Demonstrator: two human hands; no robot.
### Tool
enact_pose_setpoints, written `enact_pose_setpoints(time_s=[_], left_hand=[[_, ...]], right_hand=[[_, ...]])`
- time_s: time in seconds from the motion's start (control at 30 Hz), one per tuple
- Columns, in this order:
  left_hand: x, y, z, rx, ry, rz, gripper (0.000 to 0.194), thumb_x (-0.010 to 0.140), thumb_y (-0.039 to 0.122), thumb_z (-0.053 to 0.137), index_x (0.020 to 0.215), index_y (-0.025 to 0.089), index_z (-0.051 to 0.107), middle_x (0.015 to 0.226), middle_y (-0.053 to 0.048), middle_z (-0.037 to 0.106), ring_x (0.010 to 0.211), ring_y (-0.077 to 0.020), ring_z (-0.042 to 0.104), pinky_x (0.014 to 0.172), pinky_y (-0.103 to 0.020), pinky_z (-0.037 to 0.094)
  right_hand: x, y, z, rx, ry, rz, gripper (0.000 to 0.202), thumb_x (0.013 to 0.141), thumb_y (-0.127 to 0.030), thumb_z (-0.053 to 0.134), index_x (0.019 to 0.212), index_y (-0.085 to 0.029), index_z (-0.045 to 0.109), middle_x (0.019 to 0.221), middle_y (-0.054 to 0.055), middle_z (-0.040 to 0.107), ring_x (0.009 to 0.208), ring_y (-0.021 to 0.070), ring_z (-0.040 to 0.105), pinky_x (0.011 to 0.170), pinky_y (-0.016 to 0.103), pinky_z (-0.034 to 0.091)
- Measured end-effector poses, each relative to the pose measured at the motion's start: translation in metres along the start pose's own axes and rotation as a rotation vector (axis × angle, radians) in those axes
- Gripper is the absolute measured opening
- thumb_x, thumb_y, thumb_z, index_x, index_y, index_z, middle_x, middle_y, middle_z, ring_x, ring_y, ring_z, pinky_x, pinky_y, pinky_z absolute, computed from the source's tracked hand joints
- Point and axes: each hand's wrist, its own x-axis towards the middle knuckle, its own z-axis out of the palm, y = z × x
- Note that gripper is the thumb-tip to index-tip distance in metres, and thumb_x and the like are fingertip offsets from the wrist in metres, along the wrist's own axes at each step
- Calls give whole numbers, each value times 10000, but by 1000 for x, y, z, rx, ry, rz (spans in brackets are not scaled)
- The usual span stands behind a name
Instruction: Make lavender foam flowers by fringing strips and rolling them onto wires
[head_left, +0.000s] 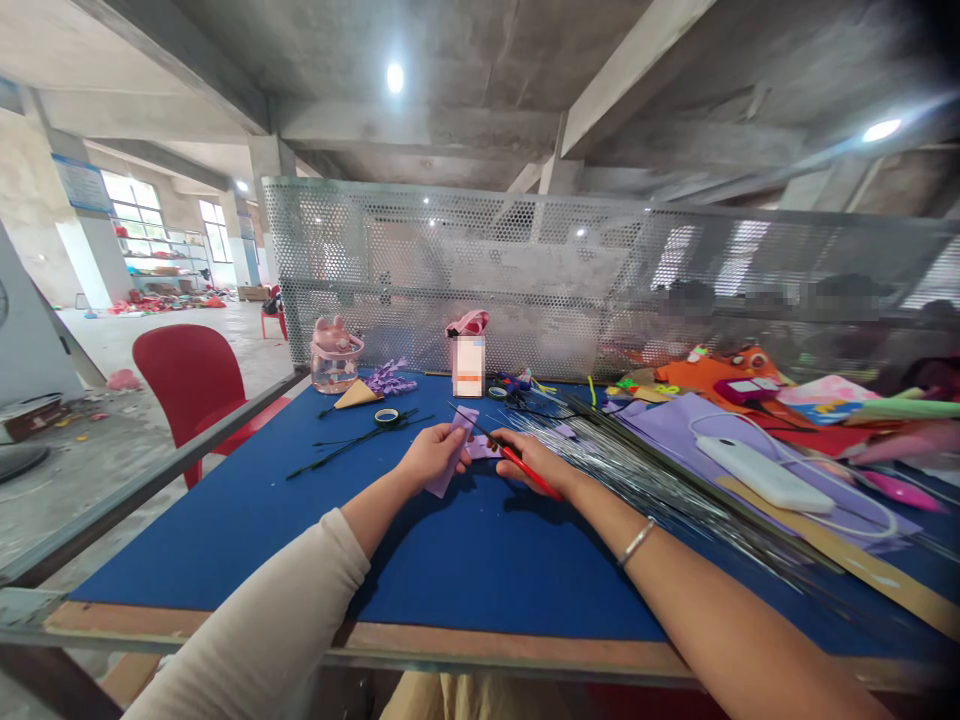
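My left hand (pixel 433 456) pinches a strip of light purple paper (pixel 442 478) above the blue tabletop. In my right hand (pixel 534 462) is a pair of scissors (pixel 529 472) with red handles, their dark blades pointing left across the purple strip. Another bit of purple paper (pixel 484 448) shows between the two hands; I cannot tell if it is joined to the strip. Left of my left hand, a roll of tape (pixel 386 416) sits beside dark green wrapped stems (pixel 334 456). A bundle of thin silvery wires (pixel 637 480) lies right of my right hand.
A pink-lidded clear bottle (pixel 335 360), a tan paper cone (pixel 358 394) and purple fringed pieces (pixel 390 377) stand at the back left. A phone (pixel 469 366) leans upright before the perforated metal screen (pixel 420 270). Purple sheets (pixel 679 425) and a white power bank (pixel 765 474) lie right.
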Motion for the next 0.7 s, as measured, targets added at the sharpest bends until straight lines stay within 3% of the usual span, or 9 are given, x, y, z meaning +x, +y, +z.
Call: enact_pose_setpoints(time_s=[0.13, 0.47, 0.7], left_hand=[[-2, 3, 1, -10, 4, -12, 224, 883, 358, 496, 847, 151, 573, 592, 4, 612, 446, -90, 542, 465, -196, 412], [-2, 2, 0, -62, -2, -20, 303, 818, 445, 591, 856, 145, 588, 607, -1, 616, 460, -94, 551, 485, -207, 424], [-4, 3, 1, -80, -22, -83, 269, 793, 389, 645, 835, 136, 566, 635, -16, 637, 482, -98, 570, 493, -212, 426]], right_hand=[[1, -1, 3, 3, 38, 48, 563, 786, -627, 529, 1017, -114, 558, 682, 3, 510, 589, 126, 417, 565, 255, 355], [1, 6, 4, 20, 89, 103, 550, 765, -621, 564, 1021, -137, 621, 671, 23, 578, 581, 145, 483, 538, 262, 379], [2, 9, 0, 31, 82, 122, 542, 776, -625, 543, 1019, -144, 603, 695, 29, 588, 596, 155, 507, 551, 270, 399]])
